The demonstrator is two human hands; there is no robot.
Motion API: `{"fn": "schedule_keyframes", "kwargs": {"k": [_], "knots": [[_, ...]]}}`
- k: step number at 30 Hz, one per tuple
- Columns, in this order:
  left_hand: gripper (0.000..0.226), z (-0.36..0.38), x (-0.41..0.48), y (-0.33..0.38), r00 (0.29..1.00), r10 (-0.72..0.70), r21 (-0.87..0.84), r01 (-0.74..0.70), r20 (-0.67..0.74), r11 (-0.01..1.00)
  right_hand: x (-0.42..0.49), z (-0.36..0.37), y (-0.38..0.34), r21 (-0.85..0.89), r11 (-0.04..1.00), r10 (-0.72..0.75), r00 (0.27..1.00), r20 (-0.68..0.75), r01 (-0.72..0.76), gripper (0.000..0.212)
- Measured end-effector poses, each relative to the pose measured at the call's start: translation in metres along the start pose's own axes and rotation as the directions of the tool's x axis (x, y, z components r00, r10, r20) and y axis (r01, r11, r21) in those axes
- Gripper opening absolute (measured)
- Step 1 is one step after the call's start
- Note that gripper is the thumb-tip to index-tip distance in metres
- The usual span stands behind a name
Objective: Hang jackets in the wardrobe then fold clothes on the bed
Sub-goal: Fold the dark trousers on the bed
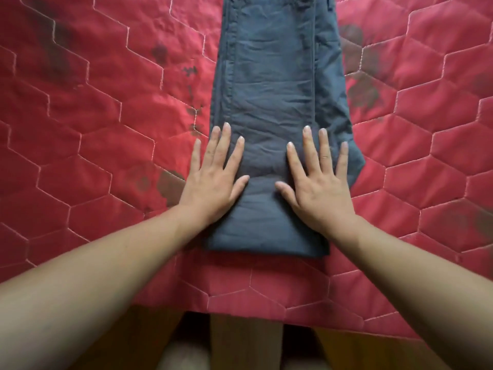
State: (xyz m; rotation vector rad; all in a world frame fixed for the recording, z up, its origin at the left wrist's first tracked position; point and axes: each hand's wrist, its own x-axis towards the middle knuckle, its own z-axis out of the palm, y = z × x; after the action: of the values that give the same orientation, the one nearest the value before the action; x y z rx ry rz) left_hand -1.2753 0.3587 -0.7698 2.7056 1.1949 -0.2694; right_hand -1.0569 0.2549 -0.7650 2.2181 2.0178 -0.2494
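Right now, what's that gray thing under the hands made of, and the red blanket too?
The dark grey garment looks like matte woven cotton or a blend: fine creases, stitched seams, no shine. The red bedcover seems a padded, faintly glossy synthetic: hexagon quilting lines, puffy cells, soft sheen. Only guesses by look.

Red quilt [80,129] lies open on both sides of the folded dark garment [274,89].
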Motion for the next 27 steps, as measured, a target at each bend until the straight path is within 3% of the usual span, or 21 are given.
{"fn": "schedule_keyframes", "kwargs": {"k": [4, 6, 12, 14, 15, 16, 18, 20, 22, 25, 27], "knots": [[0.076, 0.009, -0.059, 0.025, 0.986, 0.163, 0.001, -0.164, 0.034, 0.987, -0.066, 0.008, -0.018, 0.058, 0.974, -0.22, 0.975, -0.032, 0.221, 0.079], [0.076, 0.025, -0.082, 0.023, 0.98, 0.187, 0.02, -0.188, 0.068, 0.982, -0.09, 0.024, -0.015, 0.036, 0.968, -0.247, 0.969, 0.001, 0.247, 0.079], [0.075, 0.027, -0.085, 0.024, 0.98, 0.169, -0.022, -0.167, 0.103, 0.986, -0.096, 0.027, -0.014, 0.064, 0.977, -0.209, 0.975, 0.08, 0.204, 0.079], [0.073, 0.015, -0.091, 0.027, 0.989, 0.085, -0.153, -0.066, 0.119, 0.986, -0.1, 0.017, -0.019, 0.202, 0.975, -0.103, 0.992, 0.071, 0.087, 0.071], [0.069, 0.007, -0.094, 0.031, 0.992, -0.016, -0.265, 0.05, 0.127, 0.963, -0.101, 0.01, -0.022, 0.306, 0.951, 0.014, 0.998, 0.054, -0.03, 0.064], [0.065, -0.002, -0.098, 0.034, 0.98, -0.138, -0.383, 0.184, 0.144, 0.905, -0.103, 0.001, -0.025, 0.404, 0.9, 0.163, 0.986, 0.039, -0.165, 0.057], [0.052, -0.015, -0.108, 0.04, 0.916, -0.359, -0.569, 0.394, 0.179, 0.722, -0.11, -0.009, -0.03, 0.547, 0.726, 0.438, 0.893, 0.101, -0.418, 0.046], [0.04, -0.02, -0.113, 0.04, 0.847, -0.474, -0.684, 0.496, 0.243, 0.535, -0.115, -0.012, -0.031, 0.67, 0.484, 0.546, 0.793, 0.272, -0.563, 0.043], [0.037, -0.02, -0.115, 0.031, 0.805, -0.487, -0.725, 0.553, 0.34, 0.409, -0.112, -0.017, -0.027, 0.741, 0.263, 0.527, 0.735, 0.426, -0.618, 0.046], [0.05, -0.022, -0.113, 0.014, 0.832, -0.33, -0.802, 0.535, 0.446, 0.265, -0.102, -0.031, -0.015, 0.798, 0.036, 0.372, 0.749, 0.548, -0.602, 0.057], [0.058, -0.027, -0.113, 0.005, 0.868, -0.213, -0.835, 0.492, 0.449, 0.244, -0.098, -0.038, -0.001, 0.81, 0.029, 0.167, 0.801, 0.574, -0.586, 0.066]]}}
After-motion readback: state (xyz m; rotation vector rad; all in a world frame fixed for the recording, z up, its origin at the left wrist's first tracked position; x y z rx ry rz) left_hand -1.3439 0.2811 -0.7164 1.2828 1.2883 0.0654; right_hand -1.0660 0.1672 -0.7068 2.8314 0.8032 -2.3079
